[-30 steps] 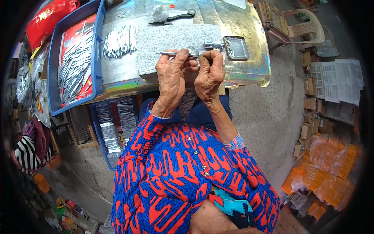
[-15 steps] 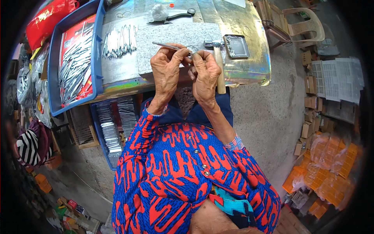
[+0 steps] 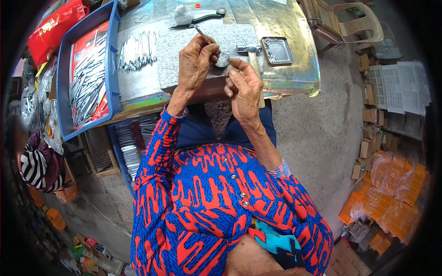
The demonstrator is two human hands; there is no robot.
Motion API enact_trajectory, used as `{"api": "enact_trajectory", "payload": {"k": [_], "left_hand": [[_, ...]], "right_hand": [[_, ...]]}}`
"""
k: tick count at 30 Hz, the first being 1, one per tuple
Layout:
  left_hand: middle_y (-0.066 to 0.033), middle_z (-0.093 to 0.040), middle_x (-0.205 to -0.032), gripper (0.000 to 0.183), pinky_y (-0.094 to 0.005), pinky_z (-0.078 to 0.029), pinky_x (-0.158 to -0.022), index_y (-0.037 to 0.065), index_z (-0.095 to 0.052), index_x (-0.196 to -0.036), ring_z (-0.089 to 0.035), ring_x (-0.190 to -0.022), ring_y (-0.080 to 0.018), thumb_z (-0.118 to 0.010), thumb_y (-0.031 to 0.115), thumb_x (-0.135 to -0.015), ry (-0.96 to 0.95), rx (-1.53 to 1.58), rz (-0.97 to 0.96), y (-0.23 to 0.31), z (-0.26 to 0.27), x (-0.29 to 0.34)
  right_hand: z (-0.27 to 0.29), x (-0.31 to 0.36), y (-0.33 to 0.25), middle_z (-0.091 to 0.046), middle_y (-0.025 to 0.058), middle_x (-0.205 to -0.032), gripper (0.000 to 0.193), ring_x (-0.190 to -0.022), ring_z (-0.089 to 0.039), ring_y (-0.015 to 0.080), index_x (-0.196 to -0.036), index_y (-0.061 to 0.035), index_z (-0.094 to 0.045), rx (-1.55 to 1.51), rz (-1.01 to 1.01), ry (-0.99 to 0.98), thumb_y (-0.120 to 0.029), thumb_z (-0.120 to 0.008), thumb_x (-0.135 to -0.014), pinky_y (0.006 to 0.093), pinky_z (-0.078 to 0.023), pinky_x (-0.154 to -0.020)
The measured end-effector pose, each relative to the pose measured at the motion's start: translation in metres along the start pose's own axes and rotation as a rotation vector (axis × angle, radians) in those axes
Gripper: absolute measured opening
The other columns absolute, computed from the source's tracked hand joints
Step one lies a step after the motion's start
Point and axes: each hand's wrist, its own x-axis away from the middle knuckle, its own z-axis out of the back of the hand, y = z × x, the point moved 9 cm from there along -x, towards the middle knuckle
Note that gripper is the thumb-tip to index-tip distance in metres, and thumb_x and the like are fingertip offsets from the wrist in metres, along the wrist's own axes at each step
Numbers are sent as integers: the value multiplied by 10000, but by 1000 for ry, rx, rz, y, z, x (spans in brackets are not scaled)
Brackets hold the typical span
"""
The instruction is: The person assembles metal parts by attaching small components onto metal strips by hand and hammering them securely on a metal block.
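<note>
The work area is a table (image 3: 301,76) with a shiny, gold-toned covering. A speckled stone slab (image 3: 171,53) sits at its near side. Above the slab, the left grip (image 3: 192,69) pinches a slim metal rod (image 3: 201,33) between thumb and fingers, the rod slanting up and to the left. A small round piece (image 3: 221,60) is at the rod's lower end, between the two hands. The right grip (image 3: 245,88) has its fingers bent, with the index fingertip just beside the round piece.

A hammer (image 3: 248,48) rests at the slab's right side, close to the right hand, which covers part of its handle. To the right of the hammer is a dark-rimmed shallow tray (image 3: 276,51). Beyond the slab lie a dark-handled tool (image 3: 207,18), a crumpled clear bag (image 3: 182,15) and an orange ring (image 3: 198,5). On the left, a row of loose rods (image 3: 138,50) lies between the slab and a blue bin (image 3: 112,69) heaped with more rods. A plastic chair (image 3: 364,26) stands past the table's right end; orange crates (image 3: 384,200) are stacked lower right.

Whether the right fingertips hold anything cannot be told. The join between rod and round piece is obscured by the left fingers. A lower blue bin (image 3: 126,158) is partly covered by the left sleeve and the table edge. The tray's contents are too small to identify. The left rim is dark and blurred.
</note>
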Motion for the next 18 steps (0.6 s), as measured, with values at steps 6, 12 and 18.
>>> {"api": "enact_trajectory", "payload": {"k": [6, 12, 18], "left_hand": [[-17, -571, -644, 77, -194, -423, -487, 12, -551, -796, -513, -546, -52, -528, 66, -846, -53, -54, 25, -3, 0, 0], [-20, -590, -675, 71, -192, -429, -501, 18, -555, -824, -524, -569, -52, -527, 77, -851, -111, -75, 38, -6, -3, 1], [-28, -609, -710, 77, -193, -442, -522, 24, -568, -849, -535, -597, -60, -531, 91, -857, -153, -138, 41, -5, -4, 1]], "right_hand": [[10, 7, -6, -495, 32, -744, 224, -544, -378, 26, -1039, 55, -463, -8, -1, 12, -38, -497, -838, 165, -337, -442], [15, 14, -6, -500, 38, -744, 211, -539, -382, 27, -1025, 59, -472, 20, -18, 19, -25, -493, -833, 162, -337, -439], [17, 14, -8, -503, 41, -743, 213, -533, -380, 26, -1024, 64, -473, 41, -14, 22, -22, -499, -831, 162, -338, -437]]}}
